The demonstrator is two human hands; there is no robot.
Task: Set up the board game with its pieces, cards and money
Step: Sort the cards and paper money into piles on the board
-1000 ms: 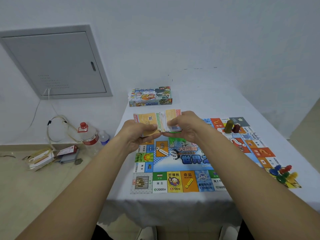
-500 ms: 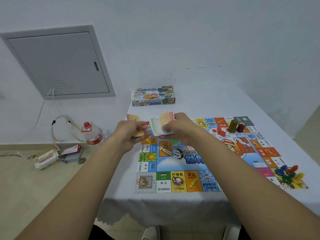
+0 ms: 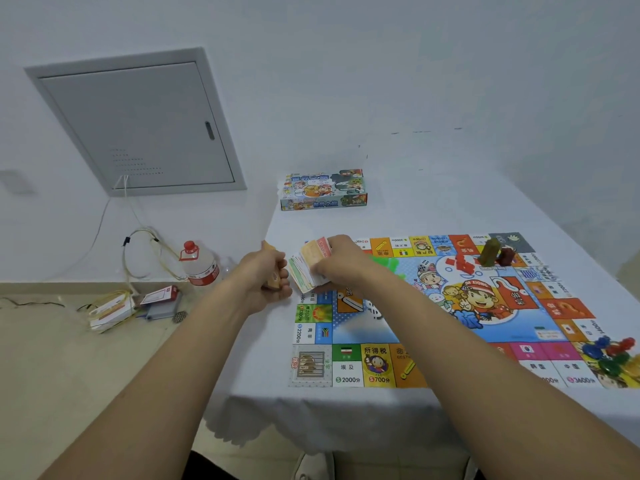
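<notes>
Left hand (image 3: 266, 282) curls round few orange notes (image 3: 273, 277), mostly hidden by fingers. Right hand (image 3: 341, 263) pinches fanned money stack (image 3: 308, 268) over board (image 3: 398, 327) left edge on desk (image 3: 433, 206). Pawns (image 3: 613, 355) cut off right. Since a second ago: hands parted, orange notes drawn leftward.

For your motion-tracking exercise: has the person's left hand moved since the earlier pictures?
Yes. The left hand, gripping orange notes, has drawn leftward off the board, away from the stack in the right hand.
</notes>
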